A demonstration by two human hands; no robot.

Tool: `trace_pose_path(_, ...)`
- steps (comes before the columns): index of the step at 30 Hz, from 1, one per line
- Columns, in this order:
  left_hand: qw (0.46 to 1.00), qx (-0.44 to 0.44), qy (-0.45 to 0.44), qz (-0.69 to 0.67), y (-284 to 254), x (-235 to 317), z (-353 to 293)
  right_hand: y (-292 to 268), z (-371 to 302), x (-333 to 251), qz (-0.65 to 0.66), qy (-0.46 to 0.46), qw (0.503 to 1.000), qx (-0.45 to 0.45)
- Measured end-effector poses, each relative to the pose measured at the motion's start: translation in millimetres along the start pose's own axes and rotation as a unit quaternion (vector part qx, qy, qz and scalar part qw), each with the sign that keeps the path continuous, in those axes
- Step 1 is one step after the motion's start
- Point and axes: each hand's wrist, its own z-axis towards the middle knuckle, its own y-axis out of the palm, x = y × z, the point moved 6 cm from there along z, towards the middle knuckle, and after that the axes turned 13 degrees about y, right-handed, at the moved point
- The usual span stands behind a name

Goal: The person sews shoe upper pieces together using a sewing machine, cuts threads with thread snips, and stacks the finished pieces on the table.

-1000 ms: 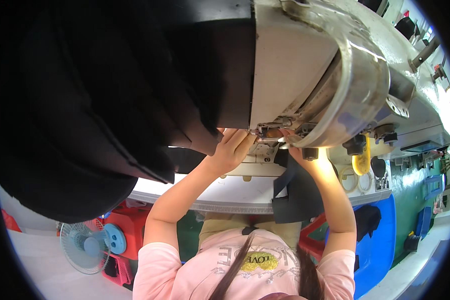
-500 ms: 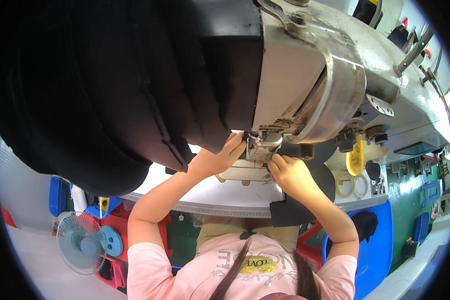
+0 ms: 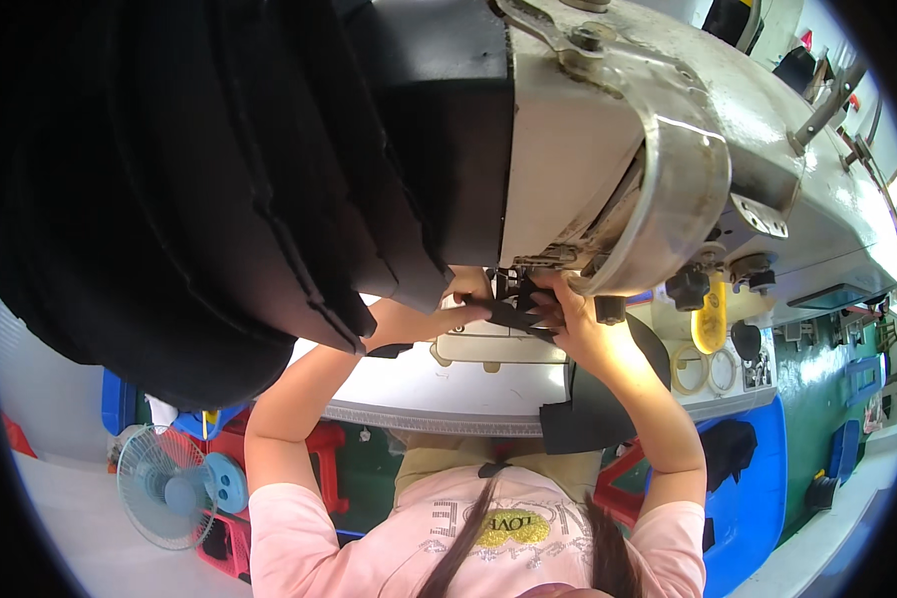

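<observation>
Under the head of a pale sewing machine, both my hands grip a dark strip of fabric. My left hand pinches its left end, with some fingers hidden behind hanging black pieces. On the other side, my right hand has its fingers bent over the strip, close to the needle area. The strip slants in front of the presser foot, which is mostly hidden. A larger black fabric piece lies under my right forearm and hangs over the table's front edge.
Large black curved pieces fill the upper left, close to my left arm. A ruler strip runs along the white table's edge. Right of the machine are a yellow tool and tape rolls. A blue bin and fan stand below.
Both hands have lifted, and a dark strip now shows between them in front of the presser foot. My right hand moved up and slightly right; my left thumb has swung toward the strip.
</observation>
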Motion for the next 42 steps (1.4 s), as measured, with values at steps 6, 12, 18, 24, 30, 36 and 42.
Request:
trace_pose_path(6,0.997,0.070,0.018,-0.001,22,-31,24,4,-2,12,0.031,0.131,0.990,-0.041)
trace_pose_path(12,0.991,0.130,0.035,-0.012,21,-43,27,1,-29,3,-0.268,-0.236,0.906,0.226)
trace_pose_path(18,0.996,0.037,-0.028,0.074,6,-21,26,8,-30,18,-0.280,-0.275,0.892,0.227)
trace_pose_path(24,0.987,0.017,-0.068,0.142,-1,-23,24,-8,-34,7,-0.231,-0.286,0.903,0.223)
trace_pose_path(30,0.990,0.022,-0.052,0.129,-1,-26,28,-2,-33,3,-0.249,-0.283,0.892,0.249)
trace_pose_path(36,0.991,0.029,-0.042,0.120,-1,-25,28,12,-35,5,-0.235,-0.249,0.895,0.285)
trace_pose_path(42,0.992,0.034,-0.040,0.113,1,-23,26,13,-37,0,-0.217,-0.233,0.904,0.285)
